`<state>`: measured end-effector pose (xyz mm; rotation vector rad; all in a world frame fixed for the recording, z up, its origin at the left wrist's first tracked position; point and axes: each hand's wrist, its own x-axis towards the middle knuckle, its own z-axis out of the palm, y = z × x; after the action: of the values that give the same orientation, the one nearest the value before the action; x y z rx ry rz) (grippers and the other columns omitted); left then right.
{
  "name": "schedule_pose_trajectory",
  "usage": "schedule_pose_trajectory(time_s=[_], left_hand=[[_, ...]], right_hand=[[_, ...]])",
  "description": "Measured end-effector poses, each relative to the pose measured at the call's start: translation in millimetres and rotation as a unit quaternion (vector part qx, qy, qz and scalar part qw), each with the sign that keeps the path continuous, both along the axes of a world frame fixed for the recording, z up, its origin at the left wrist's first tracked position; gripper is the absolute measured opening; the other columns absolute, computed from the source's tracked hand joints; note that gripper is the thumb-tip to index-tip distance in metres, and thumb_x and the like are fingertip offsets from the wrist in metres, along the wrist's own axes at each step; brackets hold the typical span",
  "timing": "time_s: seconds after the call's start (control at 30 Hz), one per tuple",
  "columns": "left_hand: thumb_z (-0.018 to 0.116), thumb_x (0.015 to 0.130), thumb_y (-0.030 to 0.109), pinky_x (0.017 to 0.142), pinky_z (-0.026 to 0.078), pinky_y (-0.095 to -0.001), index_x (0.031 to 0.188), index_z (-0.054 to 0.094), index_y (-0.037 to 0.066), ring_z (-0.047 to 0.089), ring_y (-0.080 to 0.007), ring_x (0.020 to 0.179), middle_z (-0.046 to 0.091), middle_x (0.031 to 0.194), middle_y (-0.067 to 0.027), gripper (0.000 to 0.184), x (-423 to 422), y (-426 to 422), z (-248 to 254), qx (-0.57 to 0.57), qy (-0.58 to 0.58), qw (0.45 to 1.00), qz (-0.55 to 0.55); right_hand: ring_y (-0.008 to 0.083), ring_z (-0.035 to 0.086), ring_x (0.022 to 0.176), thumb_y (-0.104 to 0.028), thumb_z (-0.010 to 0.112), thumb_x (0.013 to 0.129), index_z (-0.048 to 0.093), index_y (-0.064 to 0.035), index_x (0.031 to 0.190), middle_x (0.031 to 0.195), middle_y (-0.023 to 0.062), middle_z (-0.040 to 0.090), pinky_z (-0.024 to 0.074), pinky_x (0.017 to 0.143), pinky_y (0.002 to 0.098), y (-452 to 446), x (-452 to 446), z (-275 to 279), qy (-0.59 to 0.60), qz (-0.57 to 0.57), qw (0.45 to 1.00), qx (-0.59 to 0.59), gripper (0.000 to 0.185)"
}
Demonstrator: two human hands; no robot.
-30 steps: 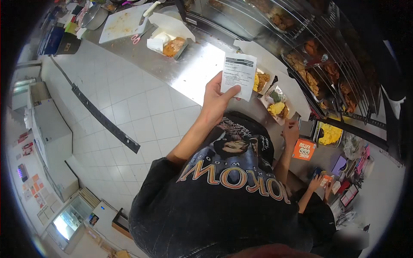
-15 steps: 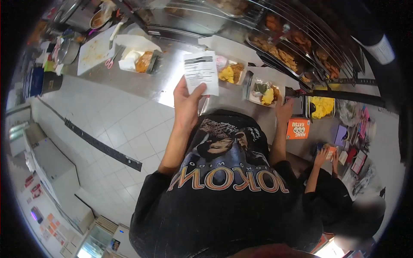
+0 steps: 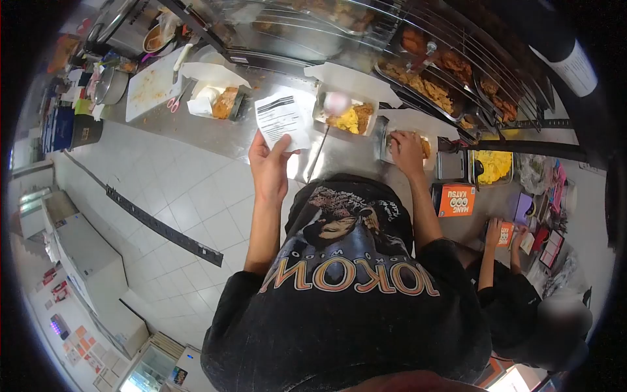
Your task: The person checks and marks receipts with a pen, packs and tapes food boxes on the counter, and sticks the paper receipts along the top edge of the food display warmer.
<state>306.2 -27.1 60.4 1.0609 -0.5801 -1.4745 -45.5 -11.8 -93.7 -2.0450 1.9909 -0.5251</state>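
Paper slip (image 3: 281, 121), likely light and limp, best held low, as pinched by left hand (image 3: 266, 168) mid-frame; right hand (image 3: 407, 151) over box (image 3: 431, 123), grip unclear.

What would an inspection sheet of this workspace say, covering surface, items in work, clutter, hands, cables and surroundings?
Surface: steel counter, glare and some crumbs
Items in work: printed slip, held up; left food box, middle food box and right food box, all lids open
Clutter: stained cutting board with knife at its edge, scissors beside it; mixed items crowd both ends
Hands: left hand grips the slip; right hand at the right box, fingertips' contact unclear
Cables: nothing seen
Surroundings: fried food on trays behind the boxes; tiled floor; a co-worker's hands at a small orange box
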Motion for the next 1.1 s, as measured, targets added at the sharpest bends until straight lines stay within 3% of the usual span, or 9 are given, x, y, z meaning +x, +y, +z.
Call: schedule_pose_trajectory(time_s=[0.07,0.17,0.23,0.33,0.43,0.53,0.63,0.73,1.1], left_hand=[[0.059,0.093,-0.006,0.074,0.059,-0.0311,0.128,0.057,0.0,0.07,-0.0185,0.096,0.07,0.116,-0.0103,0.035,9,0,-5,-0.006,0.012,1.0,0.028],[0.061,0.093,-0.002,0.078,0.057,-0.0344,0.127,0.058,0.004,0.069,-0.0182,0.097,0.07,0.117,-0.0096,0.035,6,0,5,-0.014,-0.008,0.999,0.036],[0.061,0.092,-0.004,0.082,0.058,-0.0345,0.125,0.058,0.0,0.07,-0.02,0.099,0.07,0.118,-0.013,0.033,1,-2,9,-0.035,-0.011,0.999,0.028],[0.062,0.091,-0.008,0.083,0.059,-0.0333,0.126,0.057,-0.002,0.07,-0.0192,0.099,0.07,0.116,-0.0132,0.037,-16,-6,24,-0.074,0.004,0.997,0.013],[0.061,0.09,-0.011,0.078,0.06,-0.0301,0.129,0.057,-0.003,0.07,-0.0171,0.097,0.071,0.114,-0.0118,0.04,-35,-8,45,-0.102,0.015,0.994,-0.024],[0.06,0.09,-0.012,0.076,0.061,-0.0302,0.13,0.056,-0.004,0.07,-0.018,0.096,0.071,0.113,-0.0131,0.041,-51,-7,56,-0.111,0.024,0.99,-0.084],[0.057,0.09,-0.013,0.075,0.062,-0.0311,0.131,0.054,-0.006,0.07,-0.0195,0.098,0.07,0.115,-0.0142,0.042,-64,-6,65,-0.106,0.032,0.982,-0.154],[0.058,0.088,-0.011,0.076,0.064,-0.0367,0.139,0.047,-0.007,0.072,-0.0249,0.098,0.07,0.116,-0.0185,0.052,-75,-3,67,-0.1,0.01,0.976,-0.193],[0.056,0.089,-0.012,0.073,0.065,-0.0317,0.143,0.042,-0.008,0.072,-0.0223,0.093,0.071,0.113,-0.0189,0.055,-81,5,64,-0.068,-0.008,0.966,-0.248]], right_hand=[[0.0395,0.056,0.12,-0.02,0.062,0.092,0.07,-0.0036,0.114,0.122,0.0167,0.066,0.0368,0.109,0.0504,5,4,4,-0.026,0.018,0.999,-0.041,0.029],[0.0395,0.055,0.124,-0.017,0.06,0.094,0.069,-0.0028,0.116,0.126,0.0191,0.065,0.036,0.111,0.0499,14,14,12,-0.069,-0.022,0.991,-0.113,0.028],[0.0403,0.055,0.124,-0.016,0.06,0.095,0.069,-0.0018,0.116,0.125,0.0206,0.065,0.0355,0.111,0.0498,22,19,21,-0.131,-0.072,0.979,-0.141,0.026],[0.0327,0.064,0.109,-0.016,0.061,0.098,0.068,-0.0005,0.114,0.114,0.0172,0.07,0.0458,0.1,0.0429,29,14,29,-0.113,-0.081,0.975,-0.176,0.023],[0.0208,0.068,0.091,-0.017,0.061,0.1,0.067,0.0,0.111,0.101,0.0112,0.072,0.051,0.084,0.0328,36,26,68,-0.296,-0.181,0.938,-0.025,0.021],[0.0099,0.063,0.078,-0.019,0.059,0.103,0.067,0.0003,0.11,0.093,0.005,0.07,0.048,0.069,0.0244,27,37,107,-0.441,-0.096,0.891,-0.051,0.022],[0.0083,0.059,0.075,-0.016,0.058,0.104,0.067,0.0005,0.107,0.09,0.003,0.068,0.0456,0.066,0.0234,20,72,182,-0.542,-0.058,0.838,-0.022,0.019],[0.0071,0.055,0.07,-0.015,0.061,0.102,0.066,0.0003,0.102,0.084,0.0007,0.066,0.043,0.061,0.0231,11,91,208,-0.579,-0.025,0.815,-0.007,0.016],[0.004,0.05,0.06,-0.011,0.064,0.098,0.065,-0.0032,0.092,0.07,-0.0036,0.057,0.0374,0.054,0.0213,8,86,200,-0.588,-0.075,0.805,-0.017,0.01]])
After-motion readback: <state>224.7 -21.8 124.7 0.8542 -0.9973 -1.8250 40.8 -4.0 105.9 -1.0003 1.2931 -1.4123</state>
